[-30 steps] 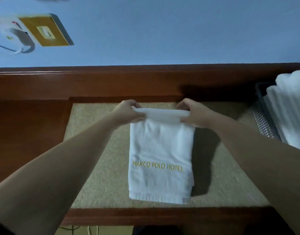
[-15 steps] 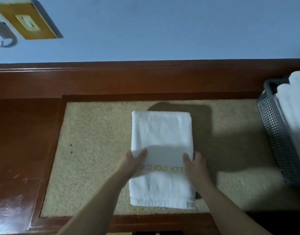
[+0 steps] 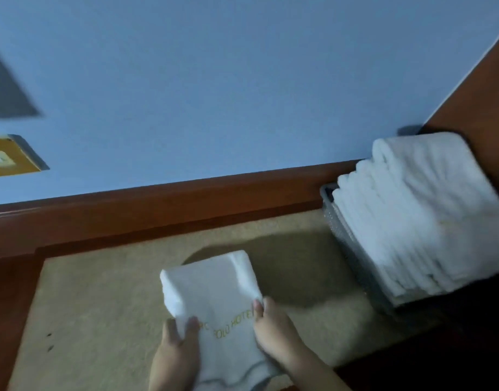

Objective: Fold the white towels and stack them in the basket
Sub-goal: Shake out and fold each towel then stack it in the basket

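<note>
A folded white towel (image 3: 214, 294) with gold hotel lettering is held a little above the tan desk pad (image 3: 101, 306), its far end tilted up. My left hand (image 3: 176, 356) grips its left edge, thumb on top. My right hand (image 3: 273, 331) grips its right edge near the lettering. At the right stands a grey mesh basket (image 3: 344, 238) with a stack of several folded white towels (image 3: 423, 215) rising above its rim.
The pad is set into a red-brown wooden desk (image 3: 14, 292) whose raised back ledge (image 3: 158, 204) meets a pale blue wall. A brass switch plate (image 3: 8, 159) is on the wall at left. A wooden panel (image 3: 474, 88) rises behind the basket.
The towel lay flat with both hands at its sides; now both hands have lifted it off the pad. The view has swung right, showing more of the basket.
</note>
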A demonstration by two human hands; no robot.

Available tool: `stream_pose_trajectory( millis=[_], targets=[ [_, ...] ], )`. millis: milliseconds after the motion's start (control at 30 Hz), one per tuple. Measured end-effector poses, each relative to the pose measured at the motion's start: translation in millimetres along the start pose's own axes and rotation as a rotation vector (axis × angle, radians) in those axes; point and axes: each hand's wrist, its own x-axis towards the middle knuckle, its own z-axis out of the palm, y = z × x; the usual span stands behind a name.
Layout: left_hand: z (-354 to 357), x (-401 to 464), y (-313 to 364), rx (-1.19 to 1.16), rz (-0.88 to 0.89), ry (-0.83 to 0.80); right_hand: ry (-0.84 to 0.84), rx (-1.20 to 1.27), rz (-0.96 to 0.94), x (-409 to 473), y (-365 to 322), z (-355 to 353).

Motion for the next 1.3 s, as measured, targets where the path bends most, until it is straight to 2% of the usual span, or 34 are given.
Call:
stream_pose_trajectory(
  millis=[100, 267, 367, 500, 600, 667, 767, 900, 933, 1033, 1167, 1233, 1300],
  targets=[
    [-3.2, -14.1, 53.4, -0.027, 0.061, -0.021, 0.039, -0.027, -0.103, -17.0, -6.5, -65.0],
    [8.2, -76.9, 178.9, -0.105, 0.334, 0.046, 0.235, -0.013, -0.237, -46.3, -8.4, -204.4],
    [24.7, -135.9, 261.7, -0.201, 0.526, 0.077, 0.433, -0.001, -0.357, -72.1, -11.9, -305.4],
    [64.6, -199.5, 366.6, -0.419, 0.785, 0.070, 0.798, 0.061, -0.527, -100.3, -5.2, -443.5],
    [118.5, -220.3, 426.0, -0.469, 0.920, 0.041, 0.987, 0.018, -0.512, -98.4, 18.1, -529.1],
    [167.1, -212.6, 449.2, -0.428, 0.925, -0.004, 1.009, -0.011, -0.422, -76.4, 46.2, -569.3],
    [248.8, -182.3, 447.2, -0.214, 0.760, -0.095, 0.811, -0.100, -0.191, -15.7, 106.2, -583.1],
    [331.4, -153.9, 392.4, 0.057, 0.529, -0.245, 0.520, -0.236, 0.007, 50.1, 185.8, -519.2],
    [339.4, -153.3, 382.2, 0.037, 0.509, -0.230, 0.520, -0.241, 0.004, 56.6, 199.8, -504.1],
    [346.2, -151.4, 377.0, -0.042, 0.492, -0.138, 0.689, -0.140, -0.108, 62.7, 216.5, -493.5],
    [348.2, -151.5, 394.8, 0.060, 0.433, -0.111, 0.732, -0.046, -0.225, 66.0, 209.8, -508.4],
    [345.2, -151.7, 401.3, 0.151, 0.459, -0.135, 0.762, -0.037, -0.274, 63.8, 206.0, -515.2],
    [338.9, -159.5, 404.2, 0.124, 0.536, -0.128, 0.786, -0.047, -0.314, 59.0, 205.3, -521.5]
  ],
)
